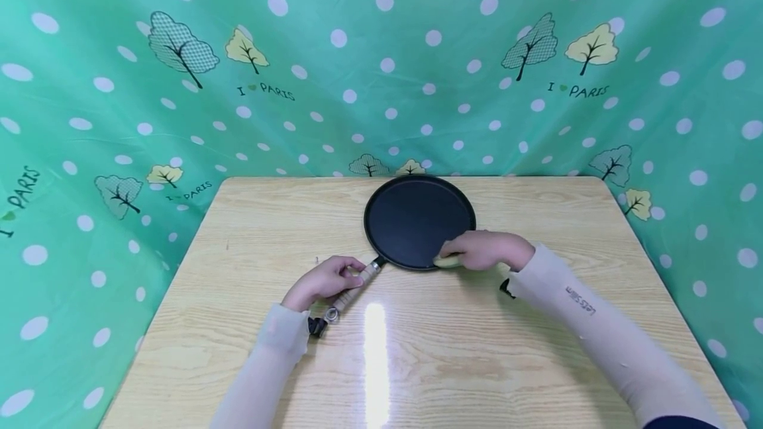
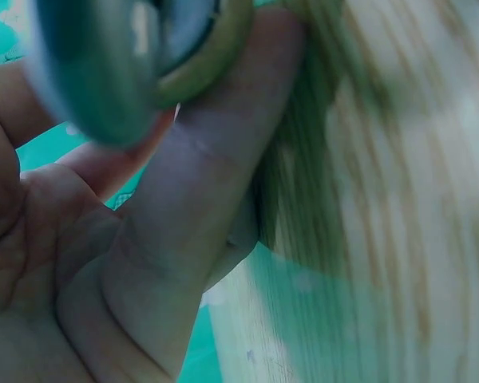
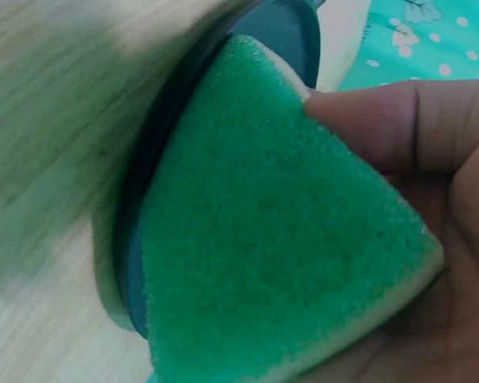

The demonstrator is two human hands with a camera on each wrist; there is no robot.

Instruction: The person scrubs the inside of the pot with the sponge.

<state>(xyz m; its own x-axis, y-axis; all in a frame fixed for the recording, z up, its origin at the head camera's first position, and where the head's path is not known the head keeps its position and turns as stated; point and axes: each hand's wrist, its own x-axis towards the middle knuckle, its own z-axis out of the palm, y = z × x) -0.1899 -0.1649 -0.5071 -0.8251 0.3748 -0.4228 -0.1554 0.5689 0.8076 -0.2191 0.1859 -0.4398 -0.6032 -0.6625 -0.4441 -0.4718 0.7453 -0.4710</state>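
A round black flat pan [image 1: 417, 220] lies on the wooden table, its handle [image 1: 352, 292] pointing toward the near left. My left hand [image 1: 328, 278] grips that handle between thumb and fingers; in the left wrist view the thumb [image 2: 199, 175] lies against the handle's blurred ring end. At the pan's near right rim, my right hand [image 1: 479, 249] holds a sponge [image 1: 447, 261]. The right wrist view shows the sponge's green scouring face [image 3: 279, 231] and a pale layer along its edge, pinched by the thumb. Beside it the dark pan rim [image 3: 136, 263] shows. Most right fingers are hidden.
The light wooden table [image 1: 250, 230] reflects a bright strip of light in front of the pan. A green dotted cloth [image 1: 334, 85] with printed trees hangs behind and at both sides. Dark straps sit under both wrists.
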